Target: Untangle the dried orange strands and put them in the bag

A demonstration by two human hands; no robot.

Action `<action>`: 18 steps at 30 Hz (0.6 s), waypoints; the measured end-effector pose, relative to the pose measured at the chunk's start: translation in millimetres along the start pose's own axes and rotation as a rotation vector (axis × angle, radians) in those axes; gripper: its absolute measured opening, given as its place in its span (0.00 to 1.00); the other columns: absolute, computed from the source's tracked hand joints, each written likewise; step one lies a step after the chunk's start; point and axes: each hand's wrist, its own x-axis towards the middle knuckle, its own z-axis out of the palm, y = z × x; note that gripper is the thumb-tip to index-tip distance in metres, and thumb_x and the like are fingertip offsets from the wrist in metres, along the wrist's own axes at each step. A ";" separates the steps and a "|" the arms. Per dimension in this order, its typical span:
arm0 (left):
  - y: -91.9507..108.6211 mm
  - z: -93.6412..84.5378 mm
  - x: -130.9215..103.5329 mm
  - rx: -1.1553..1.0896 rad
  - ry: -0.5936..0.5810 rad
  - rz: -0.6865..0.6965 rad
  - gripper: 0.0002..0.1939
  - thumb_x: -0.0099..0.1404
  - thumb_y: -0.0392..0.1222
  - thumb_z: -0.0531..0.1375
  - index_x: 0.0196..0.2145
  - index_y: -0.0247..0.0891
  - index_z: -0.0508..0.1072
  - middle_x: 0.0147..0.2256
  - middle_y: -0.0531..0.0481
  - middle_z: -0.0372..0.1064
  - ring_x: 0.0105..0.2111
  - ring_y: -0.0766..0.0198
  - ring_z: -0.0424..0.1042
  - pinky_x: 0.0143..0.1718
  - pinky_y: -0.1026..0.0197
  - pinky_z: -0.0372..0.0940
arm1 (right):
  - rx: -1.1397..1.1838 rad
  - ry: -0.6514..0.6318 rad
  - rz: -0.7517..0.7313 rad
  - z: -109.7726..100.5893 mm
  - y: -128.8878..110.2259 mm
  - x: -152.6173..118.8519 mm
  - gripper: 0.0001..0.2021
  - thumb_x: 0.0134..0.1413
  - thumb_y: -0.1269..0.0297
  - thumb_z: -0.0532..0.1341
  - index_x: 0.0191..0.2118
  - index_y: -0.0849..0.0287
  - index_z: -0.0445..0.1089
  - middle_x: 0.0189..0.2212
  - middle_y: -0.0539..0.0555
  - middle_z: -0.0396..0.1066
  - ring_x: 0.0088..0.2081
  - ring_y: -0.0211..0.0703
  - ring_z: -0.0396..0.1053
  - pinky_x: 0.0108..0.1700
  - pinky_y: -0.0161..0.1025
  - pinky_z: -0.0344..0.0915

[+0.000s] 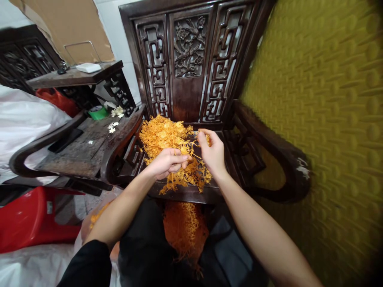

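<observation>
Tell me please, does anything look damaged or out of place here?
The right armrest of the carved chair has a pale patch near its front end, as if the dark finish is scraped. Small whitish pieces lie scattered on the wooden surface to the left, unlike the orange sprigs in colour.

Both hands pinch, forearms reaching forward and converging.

In the middle of the frame we have a dark wooden chair seat; directly on it we see a bushy heap of orange sprigs, fullest toward the left, thinning toward the front edge.
</observation>
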 end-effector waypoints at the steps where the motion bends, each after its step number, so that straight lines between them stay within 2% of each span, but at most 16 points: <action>1: 0.9 1.2 -0.3 0.012 0.003 0.001 0.13 0.63 0.40 0.67 0.28 0.27 0.72 0.23 0.52 0.69 0.12 0.83 0.49 0.16 0.69 0.39 | -0.084 0.064 -0.065 1.5 3.0 0.2 0.22 0.61 0.42 0.60 0.41 0.58 0.75 0.33 0.53 0.73 0.33 0.40 0.67 0.36 0.37 0.63; 3: 3.5 4.0 -1.6 0.035 0.020 0.014 0.11 0.64 0.41 0.66 0.31 0.27 0.74 0.22 0.53 0.69 0.12 0.83 0.48 0.16 0.69 0.38 | -0.152 0.138 -0.104 2.0 9.8 4.5 0.20 0.63 0.46 0.59 0.33 0.60 0.74 0.27 0.51 0.70 0.30 0.39 0.65 0.34 0.37 0.61; 6: 8.0 7.6 -6.5 0.073 0.052 0.018 0.10 0.63 0.40 0.66 0.32 0.27 0.74 0.21 0.54 0.67 0.12 0.83 0.47 0.16 0.69 0.35 | -0.122 0.219 -0.075 -7.3 22.4 23.0 0.19 0.63 0.48 0.60 0.29 0.60 0.72 0.22 0.48 0.65 0.25 0.36 0.61 0.29 0.36 0.58; 8: 9.8 7.4 -11.5 0.098 0.055 -0.010 0.10 0.62 0.39 0.66 0.30 0.27 0.74 0.21 0.53 0.67 0.11 0.83 0.47 0.15 0.69 0.33 | -0.036 0.373 0.035 -21.7 31.8 39.9 0.20 0.63 0.48 0.60 0.27 0.58 0.66 0.20 0.46 0.60 0.22 0.34 0.57 0.25 0.33 0.55; 10: 10.2 3.9 -16.0 0.106 0.053 -0.036 0.09 0.62 0.39 0.66 0.31 0.27 0.75 0.20 0.52 0.68 0.11 0.82 0.47 0.15 0.69 0.32 | 0.144 0.551 0.264 -39.4 39.9 53.2 0.21 0.66 0.48 0.56 0.26 0.55 0.58 0.17 0.42 0.52 0.17 0.32 0.50 0.18 0.31 0.48; 11: 10.1 1.2 -17.3 0.104 0.056 -0.039 0.09 0.62 0.39 0.66 0.32 0.27 0.75 0.20 0.52 0.68 0.11 0.82 0.47 0.15 0.69 0.33 | 0.240 0.569 0.358 -47.3 42.6 56.6 0.20 0.68 0.50 0.55 0.27 0.55 0.56 0.16 0.41 0.51 0.15 0.31 0.46 0.16 0.30 0.45; 13: 9.2 -5.0 -17.3 0.100 0.067 -0.032 0.09 0.62 0.39 0.66 0.33 0.26 0.76 0.21 0.52 0.68 0.11 0.82 0.47 0.15 0.69 0.34 | 0.397 0.435 0.497 -57.7 44.4 56.2 0.17 0.69 0.55 0.55 0.29 0.55 0.56 0.18 0.43 0.61 0.14 0.29 0.48 0.15 0.28 0.43; 15: 7.8 -10.4 -14.3 0.099 0.072 -0.029 0.09 0.62 0.39 0.66 0.33 0.26 0.76 0.22 0.51 0.69 0.11 0.82 0.47 0.15 0.69 0.35 | 0.496 0.207 0.557 -59.4 41.0 49.7 0.13 0.67 0.58 0.59 0.31 0.58 0.60 0.25 0.50 0.72 0.16 0.28 0.54 0.15 0.25 0.44; 16: 6.8 -12.5 -12.3 0.094 0.075 -0.029 0.09 0.62 0.39 0.66 0.33 0.26 0.76 0.22 0.51 0.69 0.12 0.82 0.47 0.15 0.69 0.36 | 0.526 0.109 0.562 -57.9 37.6 46.0 0.11 0.64 0.60 0.62 0.32 0.59 0.63 0.28 0.53 0.75 0.17 0.27 0.57 0.15 0.24 0.45; 18: 4.4 -15.2 -8.4 0.096 0.082 -0.018 0.10 0.62 0.40 0.66 0.33 0.27 0.76 0.22 0.52 0.69 0.12 0.82 0.47 0.15 0.68 0.36 | 0.579 -0.022 0.524 -53.8 28.7 40.2 0.08 0.57 0.64 0.68 0.37 0.60 0.69 0.29 0.51 0.74 0.18 0.26 0.57 0.16 0.24 0.46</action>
